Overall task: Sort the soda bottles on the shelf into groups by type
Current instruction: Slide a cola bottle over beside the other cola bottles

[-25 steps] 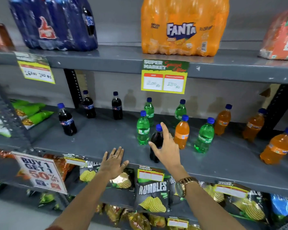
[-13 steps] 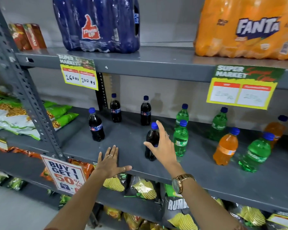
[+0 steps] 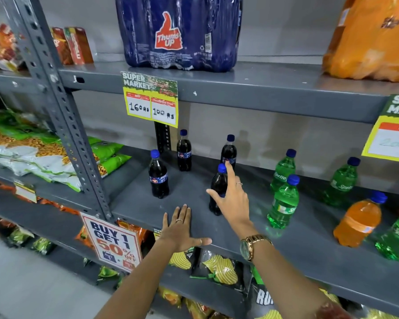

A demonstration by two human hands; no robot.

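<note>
Three dark cola bottles with blue caps stand at the left of the grey middle shelf: one in front, two behind. My right hand loosely grips a fourth cola bottle standing just right of them, thumb across its front and index finger raised past its cap. My left hand lies flat and open on the shelf's front edge. To the right stand green Sprite bottles and an orange soda bottle.
On the upper shelf sit a blue Thums Up multipack and an orange multipack. A price tag hangs from its edge. A perforated steel post separates snack bags at left. Chip bags fill the shelf below.
My right hand has carried the cola bottle leftward, away from the green and orange bottles, up to the other cola bottles. The view has swung left. My left hand stays on the shelf edge.
</note>
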